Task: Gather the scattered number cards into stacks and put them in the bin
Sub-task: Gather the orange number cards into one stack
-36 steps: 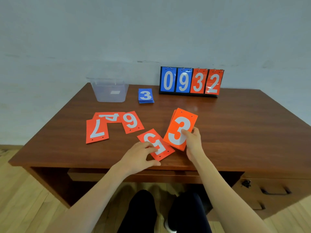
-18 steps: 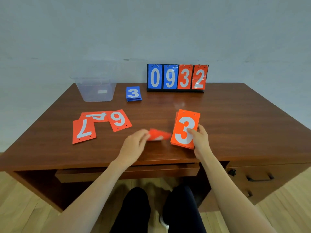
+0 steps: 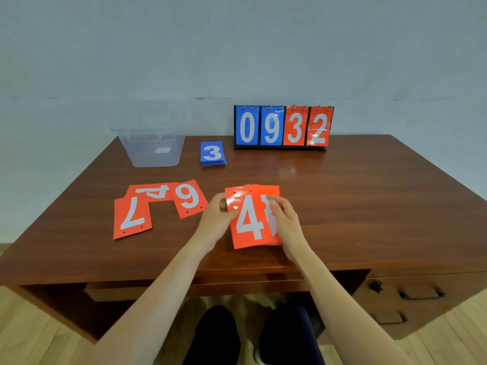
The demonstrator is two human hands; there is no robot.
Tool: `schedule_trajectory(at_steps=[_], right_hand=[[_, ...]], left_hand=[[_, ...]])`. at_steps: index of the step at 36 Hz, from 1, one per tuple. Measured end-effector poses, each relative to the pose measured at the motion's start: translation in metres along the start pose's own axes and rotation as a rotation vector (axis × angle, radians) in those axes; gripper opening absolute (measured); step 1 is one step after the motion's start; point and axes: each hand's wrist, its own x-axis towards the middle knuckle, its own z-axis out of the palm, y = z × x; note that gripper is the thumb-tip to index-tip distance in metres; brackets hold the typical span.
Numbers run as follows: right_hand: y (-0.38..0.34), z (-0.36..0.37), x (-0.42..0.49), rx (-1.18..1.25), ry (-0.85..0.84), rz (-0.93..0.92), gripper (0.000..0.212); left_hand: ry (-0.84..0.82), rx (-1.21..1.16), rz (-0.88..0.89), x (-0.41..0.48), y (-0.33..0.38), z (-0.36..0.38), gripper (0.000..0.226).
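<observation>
A stack of orange number cards (image 3: 249,219) with a white 4 on top is held just above the desk near its front edge. My left hand (image 3: 214,219) grips its left edge and my right hand (image 3: 284,219) grips its right side, hiding part of the cards beneath. Three loose orange cards lie to the left: a 7 (image 3: 131,217), an upside-down 4 (image 3: 152,192) and a 6 (image 3: 189,197), overlapping one another. A blue stack topped by a 3 (image 3: 212,153) sits near the back. The clear plastic bin (image 3: 152,148) stands at the back left.
A flip scoreboard (image 3: 283,127) reading 0932 stands at the back of the wooden desk (image 3: 355,201), right of the blue stack. A drawer with a dark handle (image 3: 419,295) is at the lower right. My knees are under the desk.
My left hand lifted the loose orange card from the desk, turned it over and laid it on the stack in my right hand; a 4 now covers the 3. The view has shifted slightly.
</observation>
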Motion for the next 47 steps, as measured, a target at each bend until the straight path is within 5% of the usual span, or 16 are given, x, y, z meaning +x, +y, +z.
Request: schedule_trajectory(at_steps=[5,11,16,25,28,32,41,47], right_hand=[[0.0,0.023,0.007,-0.041,-0.051,0.001,0.043],[-0.005,0.04,0.019,0.029,0.004,0.022,0.04],[-0.004,0.034,0.024,0.037,0.006,0.028,0.05],[0.0,0.009,0.025,0.065,0.107,0.017,0.054],[0.001,-0.003,0.025,0.046,0.146,0.015,0.056],[0.001,-0.014,0.021,0.022,0.169,0.014,0.057],[0.003,-0.028,0.009,0.057,0.191,-0.006,0.056],[0.001,-0.033,0.004,0.074,0.198,-0.005,0.054]], left_hand=[[0.093,0.182,0.126,0.009,-0.004,-0.007,0.057],[0.25,0.555,0.066,0.038,-0.015,-0.041,0.065],[0.018,1.074,-0.067,0.053,-0.038,-0.069,0.061],[-0.168,0.641,0.166,0.032,-0.03,-0.049,0.011],[-0.07,0.683,0.097,0.033,-0.026,-0.042,0.037],[-0.061,1.112,-0.094,0.039,-0.018,-0.041,0.078],[-0.337,1.021,-0.01,0.039,-0.004,-0.029,0.051],[-0.291,1.005,0.161,0.015,-0.022,-0.002,0.039]])
